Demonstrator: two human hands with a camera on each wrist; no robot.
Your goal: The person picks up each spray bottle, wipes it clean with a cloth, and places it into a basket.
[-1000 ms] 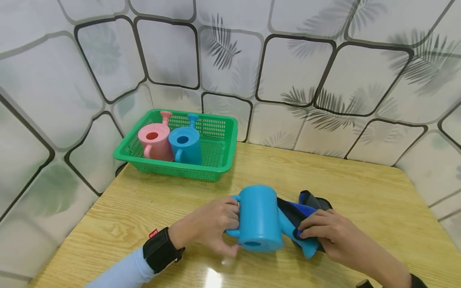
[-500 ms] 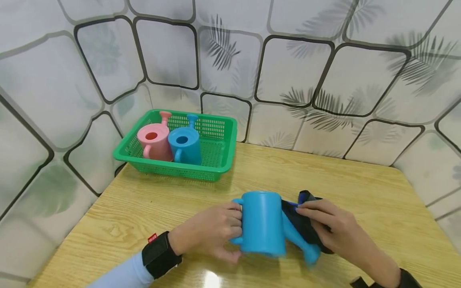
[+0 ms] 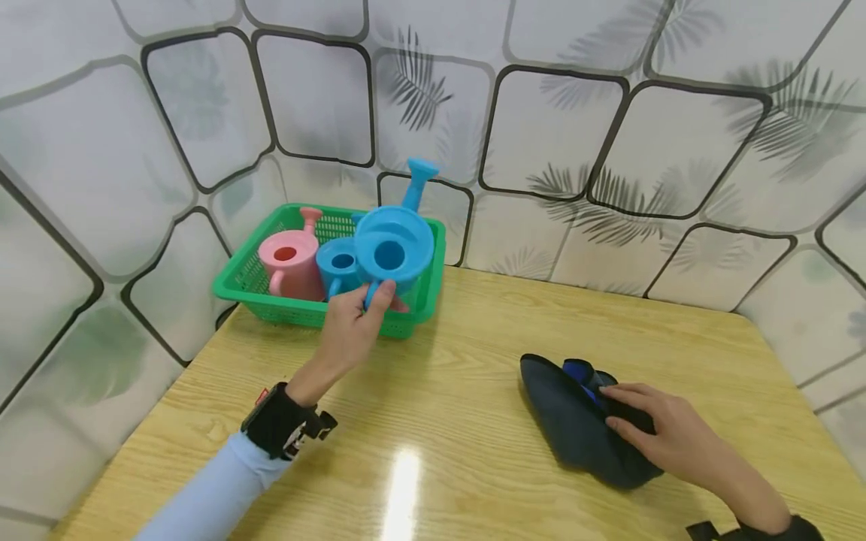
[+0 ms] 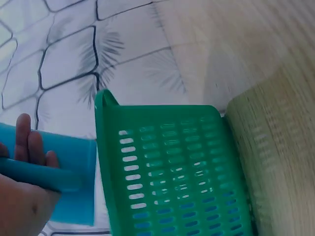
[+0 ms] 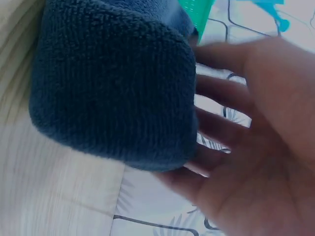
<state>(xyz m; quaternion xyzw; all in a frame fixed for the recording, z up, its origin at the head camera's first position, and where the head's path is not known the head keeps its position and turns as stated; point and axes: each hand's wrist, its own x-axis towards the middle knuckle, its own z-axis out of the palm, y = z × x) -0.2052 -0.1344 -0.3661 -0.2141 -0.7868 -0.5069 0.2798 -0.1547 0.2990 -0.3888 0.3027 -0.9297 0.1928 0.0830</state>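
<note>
My left hand (image 3: 352, 323) grips the handle of a blue watering can (image 3: 395, 225), raised over the right part of a green basket (image 3: 433, 293). The can's spout points up and away, and its round opening faces me. In the left wrist view, fingers (image 4: 35, 146) curl round the can's handle (image 4: 54, 178). To the right, my right hand (image 3: 670, 428) rests on a dark, bunched cloth (image 3: 575, 428) with blue patches, its fingers fairly straight. In the right wrist view the fuzzy cloth (image 5: 113, 88) hides the fingertips.
A pink watering can (image 3: 298, 270) and a second blue watering can (image 3: 334, 263) stand in the basket's left and middle. The basket sits at the back left of the wooden table (image 3: 467, 451), against a patterned wall covering (image 3: 433, 98).
My left hand has carried the blue watering can from mid-table up and left to the basket, turning its opening toward me. The cloth has come off the spout and lies bunched under my right hand.
</note>
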